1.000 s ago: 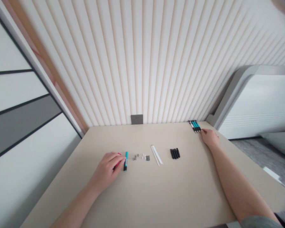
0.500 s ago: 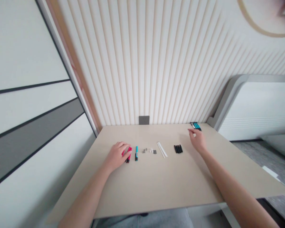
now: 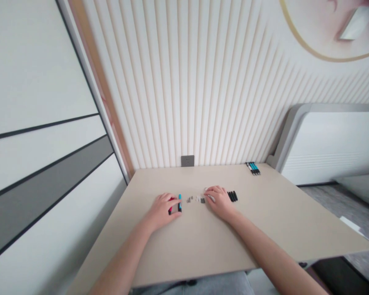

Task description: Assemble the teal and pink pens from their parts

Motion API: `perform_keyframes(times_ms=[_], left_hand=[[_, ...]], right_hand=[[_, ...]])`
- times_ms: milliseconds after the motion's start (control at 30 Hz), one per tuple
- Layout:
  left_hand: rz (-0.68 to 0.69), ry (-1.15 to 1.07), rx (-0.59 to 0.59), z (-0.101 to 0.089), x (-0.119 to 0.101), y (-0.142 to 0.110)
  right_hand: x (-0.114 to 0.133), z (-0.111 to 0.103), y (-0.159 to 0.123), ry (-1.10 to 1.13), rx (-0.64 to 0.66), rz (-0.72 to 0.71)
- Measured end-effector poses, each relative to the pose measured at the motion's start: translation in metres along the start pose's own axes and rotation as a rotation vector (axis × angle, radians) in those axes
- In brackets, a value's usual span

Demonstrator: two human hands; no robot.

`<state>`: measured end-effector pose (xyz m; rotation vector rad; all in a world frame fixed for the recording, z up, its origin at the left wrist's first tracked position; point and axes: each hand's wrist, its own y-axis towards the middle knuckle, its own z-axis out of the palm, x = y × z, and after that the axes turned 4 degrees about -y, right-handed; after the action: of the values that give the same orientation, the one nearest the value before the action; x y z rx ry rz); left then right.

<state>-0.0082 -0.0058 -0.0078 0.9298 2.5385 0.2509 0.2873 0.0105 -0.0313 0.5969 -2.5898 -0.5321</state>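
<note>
My left hand (image 3: 162,207) lies on the beige table (image 3: 264,229) with its fingers curled over a red pen part (image 3: 170,210), fingertips at a teal-and-black pen barrel (image 3: 180,203). My right hand (image 3: 219,200) rests palm down over thin white refill tubes (image 3: 206,190), its fingertips touching them near several small grey and white parts (image 3: 195,199). Black grip sleeves (image 3: 233,196) lie just right of that hand. A row of assembled teal and black pens (image 3: 253,168) sits at the table's far right edge.
A ribbed white wall with a grey socket (image 3: 187,160) backs the table. A white and grey panel stands to the left, and a white unit with a grey frame (image 3: 332,143) to the right. The table's front edge is near my body.
My right hand has come back from the assembled pens at the far right to the white tubes in the middle. My left hand stayed by the red and teal pen parts.
</note>
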Motion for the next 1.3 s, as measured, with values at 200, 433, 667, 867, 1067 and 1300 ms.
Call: perform_keyframes(times_ms=[200, 433, 667, 867, 1067, 1300], left_hand=[[0.013, 0.003, 0.002, 0.003, -0.002, 0.002], [0.047, 0.017, -0.023, 0.0, -0.001, 0.003], [0.055, -0.018, -0.084, -0.008, -0.007, 0.006], [0.041, -0.022, -0.104, -0.009, -0.008, 0.006], [0.042, -0.01, -0.109, -0.009, -0.007, 0.006], [0.065, -0.032, -0.106, -0.011, -0.011, 0.005]], right_hand=[[0.001, -0.009, 0.0, -0.008, 0.03, -0.016], [-0.004, -0.013, -0.001, -0.111, 0.056, 0.14], [-0.006, -0.017, -0.002, -0.138, 0.064, 0.185], [0.001, -0.015, -0.003, -0.19, 0.079, 0.161], [0.006, -0.015, -0.003, -0.186, 0.037, 0.141], [0.015, -0.014, -0.003, -0.082, 0.021, 0.011]])
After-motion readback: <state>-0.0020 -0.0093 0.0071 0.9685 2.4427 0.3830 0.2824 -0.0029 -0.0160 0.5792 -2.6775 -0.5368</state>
